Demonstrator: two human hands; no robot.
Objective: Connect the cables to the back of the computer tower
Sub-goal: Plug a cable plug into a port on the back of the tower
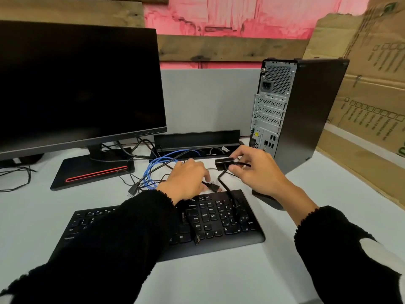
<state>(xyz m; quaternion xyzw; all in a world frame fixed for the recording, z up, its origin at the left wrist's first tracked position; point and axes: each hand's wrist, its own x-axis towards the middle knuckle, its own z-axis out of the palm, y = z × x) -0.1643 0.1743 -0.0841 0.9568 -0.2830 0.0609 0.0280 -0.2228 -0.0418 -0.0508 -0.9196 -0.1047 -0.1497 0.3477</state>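
Note:
A black computer tower (306, 110) stands at the right of the desk, its metal back panel (270, 110) with ports turned toward me. My right hand (256, 170) grips a black power plug (224, 162) just left of the tower's base. My left hand (188, 178) rests on the desk over black cables, fingers curled by a black cable connector (214, 187) at the keyboard's top edge. A blue cable (153, 170) lies coiled to the left of that hand. Another connector (197, 240) lies on the keyboard.
A black keyboard (219, 224) lies in front of me under both arms. A dark monitor (76, 84) on a red-striped stand (92, 172) fills the left. A cable tray (197, 139) runs along the grey divider. Cardboard (372, 84) leans at the right.

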